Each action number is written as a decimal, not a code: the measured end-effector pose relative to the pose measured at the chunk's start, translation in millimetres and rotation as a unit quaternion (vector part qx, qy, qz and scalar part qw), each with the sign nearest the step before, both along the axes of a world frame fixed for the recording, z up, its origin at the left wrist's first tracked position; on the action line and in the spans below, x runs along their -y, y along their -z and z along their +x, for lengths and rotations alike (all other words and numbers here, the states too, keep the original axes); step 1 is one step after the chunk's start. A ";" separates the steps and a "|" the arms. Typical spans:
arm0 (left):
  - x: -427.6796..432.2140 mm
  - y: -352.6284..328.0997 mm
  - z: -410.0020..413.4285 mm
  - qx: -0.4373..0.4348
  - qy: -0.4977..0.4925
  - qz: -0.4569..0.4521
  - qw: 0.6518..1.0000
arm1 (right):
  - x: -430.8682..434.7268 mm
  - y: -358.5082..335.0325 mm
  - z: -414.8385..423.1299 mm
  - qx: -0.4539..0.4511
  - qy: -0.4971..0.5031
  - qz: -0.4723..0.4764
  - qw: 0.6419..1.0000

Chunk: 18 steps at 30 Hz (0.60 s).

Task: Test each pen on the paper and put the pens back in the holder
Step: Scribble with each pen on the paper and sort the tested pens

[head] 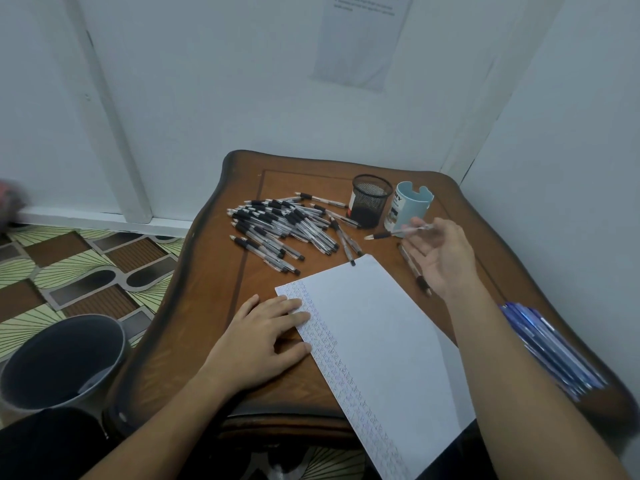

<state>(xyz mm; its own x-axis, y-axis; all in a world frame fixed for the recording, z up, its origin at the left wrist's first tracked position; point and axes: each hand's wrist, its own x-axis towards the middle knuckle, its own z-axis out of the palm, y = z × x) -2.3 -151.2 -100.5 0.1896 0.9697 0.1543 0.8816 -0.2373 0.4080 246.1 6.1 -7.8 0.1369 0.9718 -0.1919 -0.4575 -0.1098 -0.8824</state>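
Wood, dark and glossy, forms the scallop-edged table (214,271), set in a corner of pale walls (207,81) above a fan-patterned floor (86,265), with one round grey bin (62,358) beside it. One white paper sheet (374,334), scribbled along its left margin, lies under the left hand (263,337), whose fingers are straight and flat on it. The right hand (443,261) pinches one clear black-gripped pen (391,233) in its fingertips, just in front of two holders: a black mesh cup (370,200) and a pale blue cup (412,206). One brown pen (412,268) lies beneath that hand. The heap of clear pens (280,230) and the bundle of blue pens (550,348) are too tangled to count.
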 end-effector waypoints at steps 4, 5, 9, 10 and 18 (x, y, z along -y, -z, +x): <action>-0.1 -1.1 0.0 -0.006 0.001 -0.004 1.000 | 24.1 3.2 0.4 0.004 -0.042 0.008 0.999; -0.2 -1.0 0.0 -0.006 0.001 -0.004 1.000 | 29.1 5.5 -1.0 0.027 -0.062 0.017 0.998; -0.7 -1.4 0.1 -0.003 0.003 -0.006 1.000 | 49.7 13.7 -11.6 0.132 -0.133 0.027 0.982; -0.8 -1.9 0.1 -0.004 0.004 -0.006 1.000 | 54.6 15.4 -14.6 0.140 -0.147 0.025 0.979; -0.6 0.2 -0.4 -0.009 0.000 -0.004 1.000 | 77.7 38.7 -18.9 0.025 -0.169 0.004 0.985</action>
<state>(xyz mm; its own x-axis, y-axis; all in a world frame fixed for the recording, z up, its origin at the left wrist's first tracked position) -2.7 -150.6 -100.7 0.1923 0.9709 0.1428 0.8890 -0.2340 0.3937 227.3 -71.6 -46.5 -0.1863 0.9650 -0.1844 -0.3513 -0.2407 -0.9048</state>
